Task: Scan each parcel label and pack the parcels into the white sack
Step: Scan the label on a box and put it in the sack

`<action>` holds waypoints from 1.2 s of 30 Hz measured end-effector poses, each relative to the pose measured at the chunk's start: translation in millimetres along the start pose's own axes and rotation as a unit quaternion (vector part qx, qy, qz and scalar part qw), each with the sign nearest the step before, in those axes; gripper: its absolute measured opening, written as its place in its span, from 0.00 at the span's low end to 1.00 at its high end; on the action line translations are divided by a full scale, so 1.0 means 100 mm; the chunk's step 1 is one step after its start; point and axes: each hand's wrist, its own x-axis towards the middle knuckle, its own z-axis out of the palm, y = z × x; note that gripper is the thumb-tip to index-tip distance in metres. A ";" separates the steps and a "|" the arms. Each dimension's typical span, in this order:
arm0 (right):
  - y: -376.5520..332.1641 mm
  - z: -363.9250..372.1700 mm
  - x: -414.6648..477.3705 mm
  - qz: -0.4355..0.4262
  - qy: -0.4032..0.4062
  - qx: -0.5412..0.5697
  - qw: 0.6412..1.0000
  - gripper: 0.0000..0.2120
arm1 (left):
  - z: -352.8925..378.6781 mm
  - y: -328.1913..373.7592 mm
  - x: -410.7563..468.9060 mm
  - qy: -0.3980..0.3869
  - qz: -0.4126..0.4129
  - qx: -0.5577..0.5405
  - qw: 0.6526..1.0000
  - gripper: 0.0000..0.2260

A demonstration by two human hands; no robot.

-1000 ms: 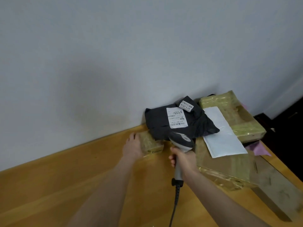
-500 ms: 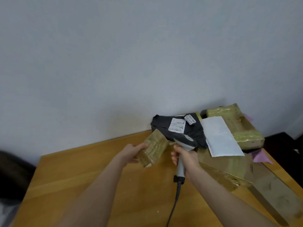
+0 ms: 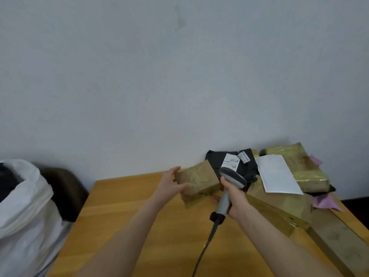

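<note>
Head view: left hand [image 3: 170, 185] grips a small brown parcel [image 3: 197, 179], tilted over the counter [image 3: 139, 226]. Right hand [image 3: 236, 198] grasps the scanner [image 3: 231, 176] just beside the parcel, possibly touching it. White sack [image 3: 26, 206] stands far left.

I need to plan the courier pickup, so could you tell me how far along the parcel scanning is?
Done: unclear; the white sack stands at the left, contents hidden. In hand: the left hand holds a small brown parcel while the right hand grips the scanner beside it. Left: the black mailer, white envelope and taped boxes.
</note>
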 end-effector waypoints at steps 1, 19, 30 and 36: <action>0.01 0.01 -0.03 -0.001 -0.001 0.004 1.000 0.20 | -0.04 0.02 -0.02 0.035 -0.027 -0.075 0.996 0.27; 0.44 0.60 -0.16 -0.070 0.040 -0.088 0.993 0.11 | -0.79 -0.29 0.00 0.037 -0.225 -0.364 0.903 0.20; 0.40 0.58 -0.19 -0.059 0.043 -0.062 0.995 0.13 | -0.72 -0.38 0.04 0.011 -0.217 -0.296 0.930 0.19; 0.40 0.57 -0.16 -0.082 0.059 -0.062 0.993 0.12 | -0.71 -0.31 0.03 -0.029 -0.240 -0.332 0.912 0.15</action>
